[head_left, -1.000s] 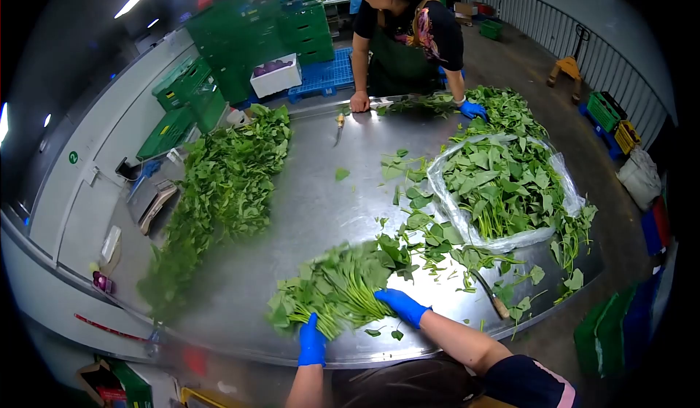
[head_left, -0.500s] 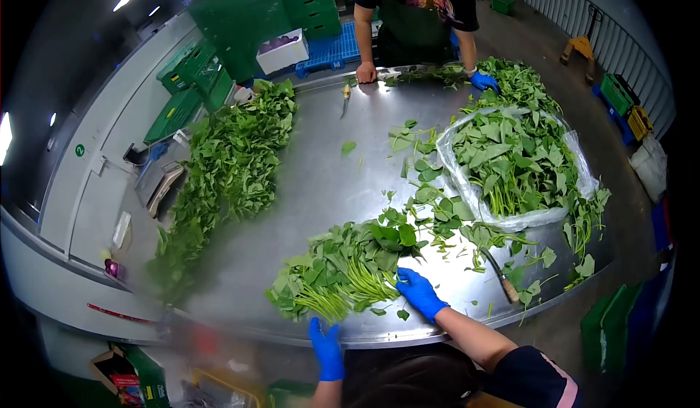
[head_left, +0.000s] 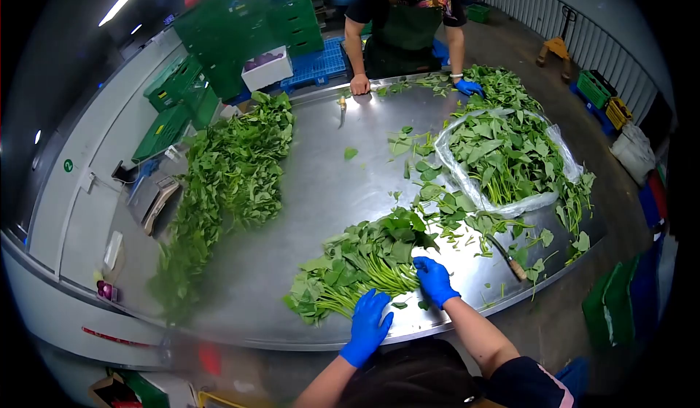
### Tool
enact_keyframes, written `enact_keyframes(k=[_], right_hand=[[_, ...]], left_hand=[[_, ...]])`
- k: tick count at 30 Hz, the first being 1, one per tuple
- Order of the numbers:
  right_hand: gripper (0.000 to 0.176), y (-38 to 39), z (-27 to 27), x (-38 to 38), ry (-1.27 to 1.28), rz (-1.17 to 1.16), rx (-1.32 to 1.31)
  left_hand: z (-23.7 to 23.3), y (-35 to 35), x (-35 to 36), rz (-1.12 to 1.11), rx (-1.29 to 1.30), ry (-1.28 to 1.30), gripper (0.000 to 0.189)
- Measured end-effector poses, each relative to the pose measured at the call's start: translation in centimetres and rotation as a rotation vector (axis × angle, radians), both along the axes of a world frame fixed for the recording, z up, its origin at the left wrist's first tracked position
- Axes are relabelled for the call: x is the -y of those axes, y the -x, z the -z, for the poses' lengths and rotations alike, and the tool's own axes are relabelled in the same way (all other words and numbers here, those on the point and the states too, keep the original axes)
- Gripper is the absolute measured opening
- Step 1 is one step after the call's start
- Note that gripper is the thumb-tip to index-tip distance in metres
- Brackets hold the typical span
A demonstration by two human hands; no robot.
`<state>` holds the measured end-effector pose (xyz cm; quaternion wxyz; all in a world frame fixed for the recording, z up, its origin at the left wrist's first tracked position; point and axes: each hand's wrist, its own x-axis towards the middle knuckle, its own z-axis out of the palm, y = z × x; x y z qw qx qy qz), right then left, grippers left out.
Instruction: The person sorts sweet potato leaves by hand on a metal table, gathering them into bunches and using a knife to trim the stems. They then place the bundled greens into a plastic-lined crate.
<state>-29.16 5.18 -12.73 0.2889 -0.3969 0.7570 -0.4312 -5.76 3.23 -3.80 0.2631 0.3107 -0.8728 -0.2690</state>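
A pile of leafy green stems (head_left: 357, 266) lies on the steel table at the near side, cut ends towards me. My left hand (head_left: 368, 328), in a blue glove, is at the lower edge of the pile, fingers stretched out and thumb apart, its tips by the stem ends. My right hand (head_left: 436, 282), also blue-gloved, rests against the right end of the same pile with fingers extended. Neither hand is wrapped around the stems. To the right lies a curved knife with a wooden handle (head_left: 517, 269), among loose leaves.
A plastic-lined heap of greens (head_left: 499, 153) stands right; a long row of greens (head_left: 233, 175) lies left. Another knife (head_left: 342, 109) lies at the far edge, near a co-worker (head_left: 405, 29) leaning on the steel table (head_left: 328, 167). A scale (head_left: 153, 204) sits far left.
My left hand has moved up and right from the table's edge to the stem ends. The right hand stays at the pile's right end. The view has shifted slightly.
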Motion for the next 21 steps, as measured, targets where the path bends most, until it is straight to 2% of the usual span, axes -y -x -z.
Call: enact_keyframes(k=[4,7,8,11,12,14,15,16,17,18,19,20,21], right_hand=[[0.03,-1.6,-2.4,-1.0,-0.067,0.073,-0.022],[0.03,-1.9,-3.2,-3.5,-0.088,0.064,-0.276],[0.032,-1.6,-3.4,-4.1,-0.056,0.049,-0.423],[0.032,-0.6,-7.0,-5.3,-0.13,-0.004,-0.43],[0.033,0.3,-7.1,-5.7,0.021,0.0,-0.545],[0.033,1.7,-11.9,-5.1,0.212,0.088,-0.61],[0.032,2.5,-15.3,-4.6,0.325,0.181,-0.49],[0.03,3.6,-19.8,-4.2,0.447,0.207,-0.517],[0.029,3.9,-24.7,-4.4,0.514,0.29,-0.519],[0.027,4.2,-29.3,-4.7,0.748,0.319,-0.589],[0.016,4.0,-33.2,-5.4,0.934,0.349,-0.575],[0.01,3.9,-36.4,-6.5,1.13,0.42,-0.833],[0.008,3.7,-38.4,-7.6,1.418,0.224,-0.698]], left_hand=[[1.0,-1.0,1.5,0.043,-0.01,0.021,0.043],[1.1,-2.0,3.3,0.025,-0.082,-0.045,0.043],[-1.3,-2.1,4.4,0.0,-0.092,-0.02,0.042],[-7.7,-2.9,8.4,-0.097,-0.271,0.099,0.041],[-10.9,-3.6,9.4,-0.143,-0.345,0.129,0.042],[-14.5,-5.6,11.5,-0.374,-0.519,0.357,0.037],[-20.4,-6.4,10.6,-0.393,-0.516,0.411,0.038],[-22.7,-7.9,10.8,-0.402,-0.687,0.512,0.036],[-26.2,-8.7,9.7,-0.518,-0.704,0.735,0.042],[-29.7,-9.4,8.7,-0.67,-0.719,0.95,0.051],[-31.7,-11.6,8.4,-0.522,-0.952,1.086,0.053],[-34.3,-12.7,7.1,-0.12,-1.231,1.027,0.044],[-36.9,-13.8,5.8,0.316,-1.449,0.958,0.038]])
